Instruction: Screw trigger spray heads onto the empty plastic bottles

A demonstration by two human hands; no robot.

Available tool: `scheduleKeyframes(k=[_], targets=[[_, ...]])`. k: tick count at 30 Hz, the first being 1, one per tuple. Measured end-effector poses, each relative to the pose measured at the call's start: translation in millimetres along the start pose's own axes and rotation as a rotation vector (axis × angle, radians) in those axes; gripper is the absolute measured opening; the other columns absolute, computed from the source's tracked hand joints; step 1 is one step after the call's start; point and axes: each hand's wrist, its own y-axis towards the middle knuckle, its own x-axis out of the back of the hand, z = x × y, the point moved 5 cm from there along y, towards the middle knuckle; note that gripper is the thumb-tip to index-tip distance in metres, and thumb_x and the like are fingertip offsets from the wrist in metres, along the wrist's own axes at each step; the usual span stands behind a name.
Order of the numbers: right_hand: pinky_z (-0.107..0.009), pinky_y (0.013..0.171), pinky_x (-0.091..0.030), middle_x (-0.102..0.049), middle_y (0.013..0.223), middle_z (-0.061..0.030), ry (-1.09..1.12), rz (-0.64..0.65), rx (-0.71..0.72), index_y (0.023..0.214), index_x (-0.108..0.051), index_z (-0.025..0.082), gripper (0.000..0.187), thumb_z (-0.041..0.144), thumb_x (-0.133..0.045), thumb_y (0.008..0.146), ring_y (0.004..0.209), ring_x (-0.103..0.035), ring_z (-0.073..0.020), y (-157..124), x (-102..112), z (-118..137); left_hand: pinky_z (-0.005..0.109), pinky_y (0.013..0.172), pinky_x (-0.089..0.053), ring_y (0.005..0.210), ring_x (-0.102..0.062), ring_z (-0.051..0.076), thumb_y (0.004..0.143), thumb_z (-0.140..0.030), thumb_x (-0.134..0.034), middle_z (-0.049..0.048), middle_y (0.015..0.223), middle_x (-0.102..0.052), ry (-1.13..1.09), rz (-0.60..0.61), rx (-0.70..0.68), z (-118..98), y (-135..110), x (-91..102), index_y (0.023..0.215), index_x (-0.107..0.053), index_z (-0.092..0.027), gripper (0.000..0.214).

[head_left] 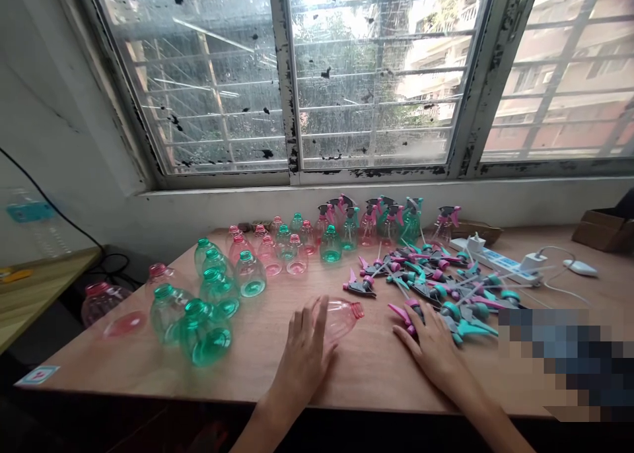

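Note:
My left hand (308,337) is wrapped round a clear pink spray bottle (341,317), which lies tilted on its side with its open neck toward the right. My right hand (430,341) rests at the front of a heap of spray triggers (446,275), fingers on a pink and grey spray trigger (403,315). Its fingertips partly cover that trigger, so how firmly it is gripped is hard to see. Another pink and grey trigger (360,285) lies between the bottle and the heap. The heap mixes pink and teal heads with thin white tubes.
Open green bottles (205,334) and pink bottles (157,278) stand on the left of the table (133,377). Bottles with triggers fitted (391,225) line the back by the wall. A power strip (500,263), cables and a cardboard box (601,228) lie to the right.

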Motion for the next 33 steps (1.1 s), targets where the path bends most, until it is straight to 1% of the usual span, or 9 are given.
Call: scheduleKeyframes(k=[3, 6, 9, 13, 17, 19, 25, 29, 33], targets=[[-0.059, 0.102, -0.045, -0.058, 0.129, -0.0172, 0.11, 0.051, 0.014, 0.128, -0.059, 0.021, 0.045, 0.05, -0.051, 0.094, 0.121, -0.054, -0.0402, 3.2, 1.6, 1.5, 0.058, 0.108, -0.042, 0.133, -0.047, 0.039, 0.08, -0.026, -0.076, 0.02, 0.143, -0.047, -0.242, 0.008, 0.124, 7.4, -0.7, -12.0, 0.149, -0.023, -0.02, 0.087], [-0.059, 0.103, -0.043, -0.062, 0.124, -0.012, 0.258, 0.04, 0.02, 0.124, -0.06, 0.026, 0.039, 0.046, -0.057, 0.091, 0.115, -0.058, -0.0372, 4.7, 23.7, 10.0, 0.051, 0.104, -0.049, 0.125, -0.055, 0.034, 0.074, -0.028, -0.083, 0.0146, 0.134, -0.055, -0.3, 0.046, 0.14, 8.0, -0.5, -14.8, 0.142, -0.033, -0.023, 0.085], [-0.05, 0.094, -0.051, -0.064, 0.124, -0.0097, 0.541, -0.023, -0.074, 0.127, -0.056, 0.028, 0.036, 0.044, -0.046, 0.096, 0.115, -0.061, -0.034, 1.0, 44.4, 10.4, 0.049, 0.103, -0.05, 0.124, -0.056, 0.031, 0.078, -0.031, -0.08, 0.0102, 0.132, -0.05, -0.321, 0.015, 0.17, 8.0, 0.5, -6.5, 0.142, -0.035, -0.028, 0.078], [-0.045, 0.078, -0.055, -0.074, 0.099, -0.0113, 0.887, -0.197, -0.309, 0.115, -0.06, 0.023, 0.038, 0.047, -0.036, 0.099, 0.099, -0.069, -0.034, -11.0, 50.0, -7.2, 0.051, 0.105, -0.049, 0.127, -0.052, 0.03, 0.086, -0.021, -0.069, 0.0086, 0.136, -0.035, -0.315, -0.108, 0.264, 12.0, 0.5, 4.6, 0.143, -0.036, -0.033, 0.066], [-0.051, 0.082, -0.054, -0.073, 0.091, -0.0106, 1.051, -0.485, -0.376, 0.102, -0.063, 0.019, 0.038, 0.05, -0.04, 0.097, 0.093, -0.07, -0.0346, -19.8, 54.7, -19.9, 0.054, 0.108, -0.045, 0.134, -0.044, 0.032, 0.084, -0.013, -0.066, 0.0087, 0.136, -0.035, -0.306, -0.106, 0.246, 10.8, 1.0, 2.9, 0.143, -0.037, -0.034, 0.069], [-0.051, 0.084, -0.053, -0.073, 0.093, -0.0102, 1.057, -0.566, -0.396, 0.101, -0.063, 0.019, 0.039, 0.05, -0.04, 0.097, 0.092, -0.071, -0.0337, -20.5, 58.4, -21.2, 0.055, 0.111, -0.042, 0.137, -0.04, 0.032, 0.082, -0.01, -0.066, 0.0087, 0.137, -0.035, -0.309, -0.085, 0.219, 8.7, 1.4, 1.5, 0.144, -0.038, -0.035, 0.072], [-0.05, 0.092, -0.048, -0.071, 0.1, -0.0113, 1.025, -0.521, -0.392, 0.096, -0.065, 0.019, 0.04, 0.052, -0.041, 0.097, 0.104, -0.065, -0.0347, -15.4, 62.7, -17.1, 0.053, 0.109, -0.045, 0.138, -0.039, 0.031, 0.081, -0.007, -0.064, 0.0096, 0.14, -0.035, -0.319, -0.024, 0.155, 2.8, 1.8, 1.9, 0.143, -0.039, -0.034, 0.073], [-0.048, 0.087, -0.05, -0.071, 0.1, -0.011, 1.134, -0.507, -0.349, 0.099, -0.066, 0.02, 0.041, 0.054, -0.043, 0.096, 0.099, -0.066, -0.0332, -16.6, 58.7, -18.8, 0.052, 0.109, -0.045, 0.139, -0.038, 0.031, 0.081, -0.006, -0.063, 0.01, 0.141, -0.035, -0.316, -0.009, 0.138, 1.4, 1.8, 2.2, 0.144, -0.038, -0.034, 0.073], [-0.045, 0.083, -0.052, -0.071, 0.098, -0.0123, 1.067, -0.441, -0.358, 0.096, -0.068, 0.019, 0.047, 0.057, -0.041, 0.096, 0.095, -0.067, -0.0328, -15.4, 55.0, -20.5, 0.052, 0.108, -0.046, 0.137, -0.039, 0.031, 0.081, -0.005, -0.062, 0.0101, 0.141, -0.034, -0.326, 0.004, 0.132, 0.0, 2.0, 2.5, 0.145, -0.037, -0.034, 0.074]])
